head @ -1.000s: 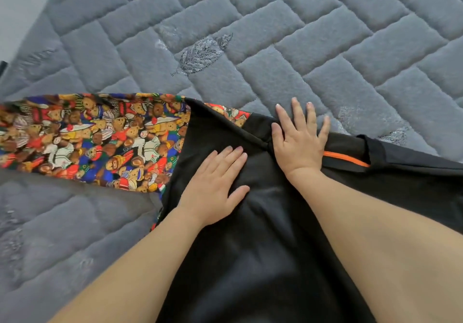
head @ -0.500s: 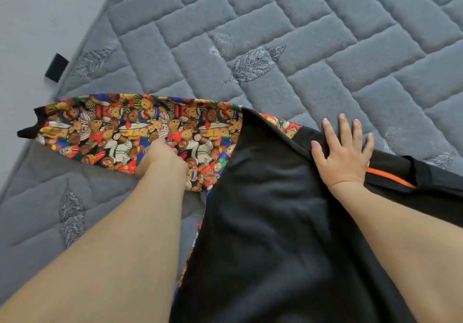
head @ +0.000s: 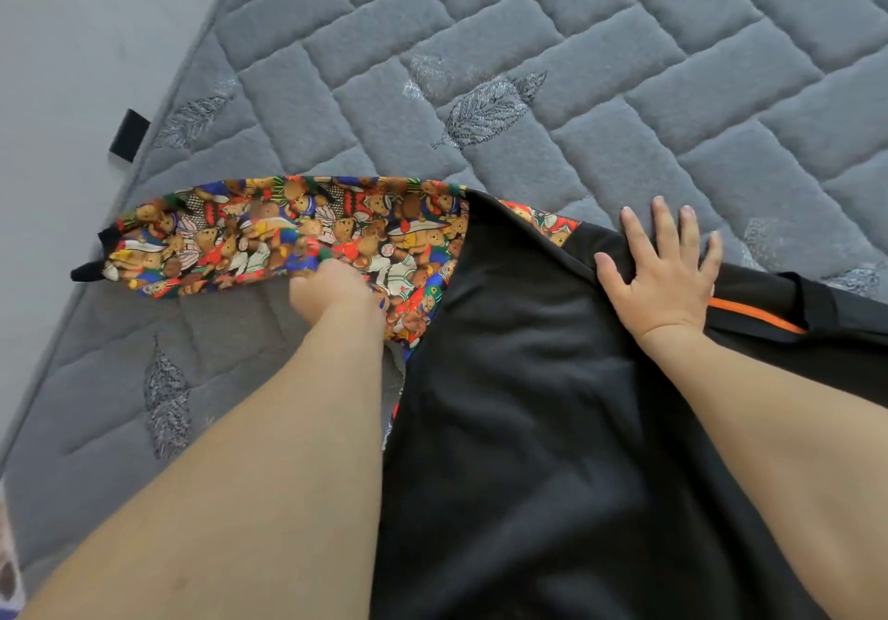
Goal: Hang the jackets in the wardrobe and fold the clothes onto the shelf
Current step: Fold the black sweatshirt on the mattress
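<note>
L hand point(head: 331, 287) moved off black fabric body point(head: 528, 427) to grip teddy-bear-print sleeve point(head: 288, 235), R hand point(head: 665, 278) flat, fingers spread, pinning shoulder — sleeve fold-in likely next

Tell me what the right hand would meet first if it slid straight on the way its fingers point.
The right hand lies flat on the black garment, fingers pointing up the picture. Just past the fingertips the black cloth ends, so it would likely slide straight onto the grey quilted mat; nothing else shows in that line.
</note>
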